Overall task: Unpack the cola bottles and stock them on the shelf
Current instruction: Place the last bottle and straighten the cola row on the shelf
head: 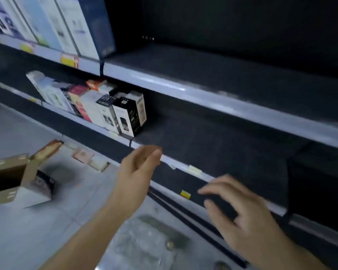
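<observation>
A dark store shelf [213, 137] with pale front rails fills the right side of the head view, and its middle tier is bare on the right. My left hand [137, 170] hovers in front of that tier's rail, fingers loosely bent, holding nothing. My right hand [240, 215] is lower and to the right, fingers spread and relaxed over the lowest tier, also holding nothing. On the floor below my hands lies something wrapped in clear plastic [144, 242], blurred; I cannot make out bottles in it. No cola bottle stands on the shelf.
Small product boxes [113, 110] crowd the left part of the middle tier. Tall white cartons [66, 24] stand on the top tier at the left. An open cardboard box [14, 178] sits on the grey floor at the left, with small packets [82, 155] beyond it.
</observation>
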{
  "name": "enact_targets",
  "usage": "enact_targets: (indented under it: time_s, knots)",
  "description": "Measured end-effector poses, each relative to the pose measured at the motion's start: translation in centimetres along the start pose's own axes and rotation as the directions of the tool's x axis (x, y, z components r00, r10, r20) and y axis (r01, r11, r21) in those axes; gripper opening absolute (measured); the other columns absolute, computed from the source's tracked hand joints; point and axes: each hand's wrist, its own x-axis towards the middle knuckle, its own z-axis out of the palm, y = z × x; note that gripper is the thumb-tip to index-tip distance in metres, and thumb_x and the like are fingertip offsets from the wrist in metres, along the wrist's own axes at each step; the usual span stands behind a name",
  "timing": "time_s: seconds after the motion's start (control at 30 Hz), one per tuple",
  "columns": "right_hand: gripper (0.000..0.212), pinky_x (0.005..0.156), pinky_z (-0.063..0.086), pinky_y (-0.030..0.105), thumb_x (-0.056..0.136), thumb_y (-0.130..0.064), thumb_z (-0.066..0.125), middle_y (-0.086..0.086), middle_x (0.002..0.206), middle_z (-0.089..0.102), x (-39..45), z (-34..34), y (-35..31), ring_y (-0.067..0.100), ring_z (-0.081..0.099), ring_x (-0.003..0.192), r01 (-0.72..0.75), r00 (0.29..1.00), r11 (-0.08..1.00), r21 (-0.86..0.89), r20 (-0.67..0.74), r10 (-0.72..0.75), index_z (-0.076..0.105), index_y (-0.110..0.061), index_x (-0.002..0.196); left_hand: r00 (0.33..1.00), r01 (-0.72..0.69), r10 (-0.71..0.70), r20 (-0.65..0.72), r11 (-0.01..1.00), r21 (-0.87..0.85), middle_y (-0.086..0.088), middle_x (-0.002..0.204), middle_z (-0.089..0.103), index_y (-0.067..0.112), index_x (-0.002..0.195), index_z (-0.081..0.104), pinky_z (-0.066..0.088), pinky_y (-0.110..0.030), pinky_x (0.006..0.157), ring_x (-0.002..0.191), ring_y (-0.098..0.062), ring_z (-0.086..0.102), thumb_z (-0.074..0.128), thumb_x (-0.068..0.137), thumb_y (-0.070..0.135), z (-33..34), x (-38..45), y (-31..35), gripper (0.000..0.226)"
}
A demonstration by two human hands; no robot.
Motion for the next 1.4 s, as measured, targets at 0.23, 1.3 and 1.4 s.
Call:
enact_targets:
  time_s: [0.23,1.3,1.4]
  knots:
    - [0.034,0.106,0.041,0.023,0.104,-0.044,0.050,-0.020,0.140,0.048,-3.5,29.4,14.8,0.002,0.052,0.128,-0.380,0.683,0.875,-0.299,0.547,0.484,0.058,-0.036,0.136,0.958,0.286,-0.284,-0.031,0.955,0.074,0.009,0.080,0.073,0.021,0.088,0.070,0.048,-0.012,0.069,0.075,-0.005,0.067,0.064,0.097,0.016,-3.9,-2.2,-30.2,0.012]
    - [0.024,0.080,0.063,0.025,0.105,-0.031,0.054,-0.002,0.116,0.073,-15.1,62.4,43.3,0.008,0.072,0.095,-0.869,0.427,0.454,-0.196,0.164,0.889,0.047,-0.026,0.127,0.031,0.999,-0.850,0.525,0.042,0.009,-0.017,0.099,0.078,0.004,0.102,0.078,0.060,-0.038,0.073,0.089,-0.031,0.071,0.067,0.089,0.055,10.9,-2.3,-77.2,0.054]
    - [0.036,0.059,0.060,0.021,0.108,-0.034,0.049,0.026,0.119,0.067,-14.7,61.7,42.6,0.044,0.065,0.110,-0.914,0.397,0.406,-0.001,0.207,0.894,0.060,-0.007,0.130,-0.028,1.000,-0.843,0.537,-0.027,0.010,-0.018,0.095,0.077,0.000,0.102,0.075,0.061,-0.041,0.080,0.085,-0.031,0.070,0.064,0.092,0.048,10.8,-2.0,-76.8,0.051]
